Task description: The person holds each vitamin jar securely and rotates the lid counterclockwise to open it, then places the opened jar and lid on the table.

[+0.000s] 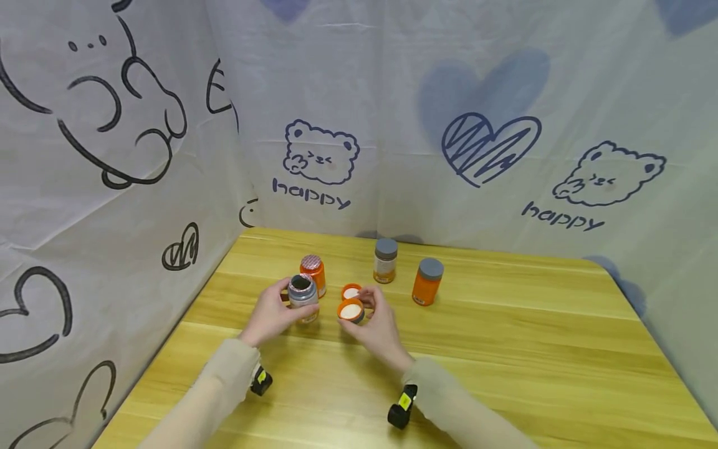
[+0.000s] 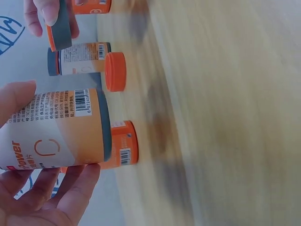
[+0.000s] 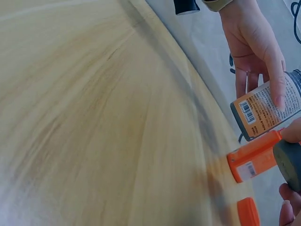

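Note:
My left hand [image 1: 273, 315] grips an uncapped supplement bottle [image 2: 56, 127] with a white and orange label, its base lifted off the table. The bottle's dark mouth [image 1: 301, 284] faces up. In my right hand [image 1: 381, 327] a grey cap [image 1: 351, 311] is pinched between thumb and fingers, its orange rim and white liner turned up. Just behind the held bottle stands an orange bottle [image 1: 313, 269] without a cap, foil across its mouth. An orange cap [image 2: 115, 71] lies on the table beyond the grey one, its white inside up in the head view.
Farther back stand a clear-and-orange bottle [image 1: 385, 260] with a grey cap and, to its right, an orange bottle [image 1: 427, 284] with a grey cap. The wooden table [image 1: 533, 337] meets cloth walls [image 1: 404, 93] at the back and left.

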The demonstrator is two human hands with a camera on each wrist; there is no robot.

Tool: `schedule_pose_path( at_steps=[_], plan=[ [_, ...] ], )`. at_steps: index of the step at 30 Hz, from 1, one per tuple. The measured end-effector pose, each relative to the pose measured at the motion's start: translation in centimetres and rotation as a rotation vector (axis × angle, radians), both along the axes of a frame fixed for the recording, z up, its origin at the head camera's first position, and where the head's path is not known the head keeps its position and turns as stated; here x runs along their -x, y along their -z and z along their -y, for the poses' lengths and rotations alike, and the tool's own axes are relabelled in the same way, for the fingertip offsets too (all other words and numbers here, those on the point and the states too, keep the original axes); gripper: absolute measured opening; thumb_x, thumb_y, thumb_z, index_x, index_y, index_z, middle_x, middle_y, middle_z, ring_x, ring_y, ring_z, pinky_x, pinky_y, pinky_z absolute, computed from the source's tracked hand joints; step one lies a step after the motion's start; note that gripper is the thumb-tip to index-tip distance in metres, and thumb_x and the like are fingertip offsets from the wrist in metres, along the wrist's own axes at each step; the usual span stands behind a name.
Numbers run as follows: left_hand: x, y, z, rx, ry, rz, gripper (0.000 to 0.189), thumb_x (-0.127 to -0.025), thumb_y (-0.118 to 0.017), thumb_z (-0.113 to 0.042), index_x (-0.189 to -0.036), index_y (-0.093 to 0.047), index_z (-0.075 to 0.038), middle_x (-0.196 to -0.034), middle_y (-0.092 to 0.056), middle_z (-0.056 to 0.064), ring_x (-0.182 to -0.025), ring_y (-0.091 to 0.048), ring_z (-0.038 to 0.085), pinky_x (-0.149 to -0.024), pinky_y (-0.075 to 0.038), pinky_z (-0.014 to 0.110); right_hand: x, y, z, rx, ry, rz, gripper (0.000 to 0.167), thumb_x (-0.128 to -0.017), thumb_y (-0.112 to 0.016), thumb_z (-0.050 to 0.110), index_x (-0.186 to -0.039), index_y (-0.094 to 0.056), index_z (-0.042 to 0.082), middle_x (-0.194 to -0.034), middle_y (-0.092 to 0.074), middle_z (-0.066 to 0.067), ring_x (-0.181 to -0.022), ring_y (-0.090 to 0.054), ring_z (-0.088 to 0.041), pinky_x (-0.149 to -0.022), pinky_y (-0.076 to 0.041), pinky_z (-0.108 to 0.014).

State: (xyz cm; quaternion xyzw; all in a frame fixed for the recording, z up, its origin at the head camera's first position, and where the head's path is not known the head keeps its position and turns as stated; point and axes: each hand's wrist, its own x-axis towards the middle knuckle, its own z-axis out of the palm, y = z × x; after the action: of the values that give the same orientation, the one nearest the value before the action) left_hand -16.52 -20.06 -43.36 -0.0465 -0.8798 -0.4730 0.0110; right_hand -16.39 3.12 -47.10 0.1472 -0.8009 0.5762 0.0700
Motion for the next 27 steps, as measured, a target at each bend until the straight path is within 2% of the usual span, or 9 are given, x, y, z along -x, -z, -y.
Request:
schedule_pose_path(
  at_steps=[2, 5, 9, 14, 19, 27],
  plan=[
    [0.0, 0.1, 0.1, 0.017, 0.001, 0.006, 0.061, -0.082, -0.084, -0.026, -0.133, -0.057, -0.005, -0.129, -0.066, 0.016, -0.117, -0.065, 0.036, -0.092, -0.057, 0.044, 0.1, 0.2, 0.2, 0.027, -0.007, 0.035, 0.06, -0.074, -0.087, 0.011, -0.121, -0.05, 0.007, -0.116, -0.069, -0.014, -0.112, -0.065, -0.028, -0.089, -0.051, -0.03],
    [0.1, 0.4, 0.2, 0.034, 0.003, 0.013, 0.058, -0.081, -0.085, -0.025, -0.13, -0.059, -0.006, -0.125, -0.068, 0.015, -0.114, -0.066, 0.033, -0.091, -0.056, 0.043, 0.2, 0.6, 0.5, 0.044, -0.01, 0.086, 0.06, -0.074, -0.086, 0.01, -0.119, -0.048, 0.006, -0.116, -0.068, -0.016, -0.111, -0.065, -0.028, -0.093, -0.052, -0.035],
    [0.4, 0.9, 0.3, 0.047, 0.008, 0.02, 0.059, -0.081, -0.085, -0.026, -0.13, -0.06, -0.006, -0.123, -0.069, 0.015, -0.111, -0.067, 0.03, -0.089, -0.056, 0.04, 0.2, 1.0, 0.9, 0.02, -0.002, 0.132, 0.062, -0.074, -0.086, 0.012, -0.12, -0.045, 0.005, -0.116, -0.065, -0.016, -0.106, -0.066, -0.025, -0.093, -0.054, -0.038],
    [0.6, 1.2, 0.3, 0.052, 0.011, 0.023, 0.061, -0.081, -0.085, -0.026, -0.132, -0.058, -0.005, -0.122, -0.069, 0.016, -0.108, -0.067, 0.027, -0.086, -0.056, 0.037, 0.2, 1.4, 1.3, -0.039, 0.009, 0.118, 0.061, -0.073, -0.084, 0.013, -0.117, -0.043, 0.005, -0.114, -0.064, -0.015, -0.093, -0.068, -0.021, -0.085, -0.055, -0.033],
    [0.8, 1.4, 0.2, 0.063, 0.009, 0.029, 0.058, -0.08, -0.085, -0.024, -0.13, -0.06, -0.006, -0.12, -0.07, 0.014, -0.107, -0.067, 0.025, -0.088, -0.054, 0.038, 0.2, 1.9, 1.5, -0.07, 0.018, 0.106, 0.058, -0.072, -0.084, 0.011, -0.113, -0.043, 0.009, -0.111, -0.065, -0.011, -0.099, -0.065, -0.019, -0.087, -0.052, -0.031],
    [0.8, 1.5, 0.4, 0.055, 0.04, 0.049, 0.061, -0.08, -0.085, -0.021, -0.133, -0.058, -0.004, -0.124, -0.069, 0.015, -0.11, -0.066, 0.026, -0.091, -0.055, 0.041, 0.2, 2.2, 1.7, -0.077, 0.026, 0.149, 0.061, -0.071, -0.087, 0.01, -0.114, -0.044, 0.007, -0.109, -0.067, -0.011, -0.104, -0.063, -0.022, -0.091, -0.051, -0.035]
  ],
)
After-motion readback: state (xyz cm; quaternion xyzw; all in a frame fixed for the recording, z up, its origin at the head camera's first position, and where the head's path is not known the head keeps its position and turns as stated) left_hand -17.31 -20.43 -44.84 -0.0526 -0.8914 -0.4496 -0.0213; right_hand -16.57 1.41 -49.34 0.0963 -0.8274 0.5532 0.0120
